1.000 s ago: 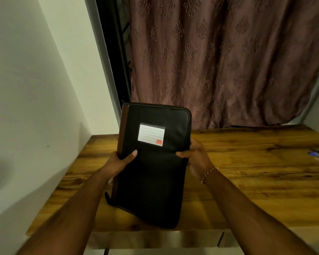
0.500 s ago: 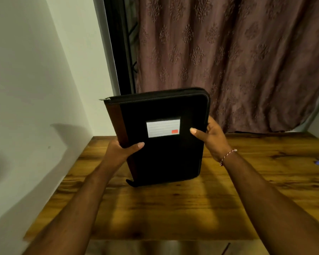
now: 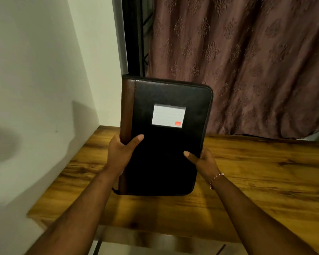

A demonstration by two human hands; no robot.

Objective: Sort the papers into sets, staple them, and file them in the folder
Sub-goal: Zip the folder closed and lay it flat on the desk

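The closed black folder [image 3: 166, 144] stands upright above the wooden tabletop [image 3: 256, 177], its contents hidden. The left hand [image 3: 121, 153] grips its brown spine edge; the right hand [image 3: 203, 161] grips the opposite edge.

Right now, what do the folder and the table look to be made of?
Folder: black leather or a leather imitation, going by the fine grain and dull sheen, with a smoother brown strip along the spine. Table: wood or wood-look laminate, semi-gloss, with streaky brown grain. I cannot tell which.
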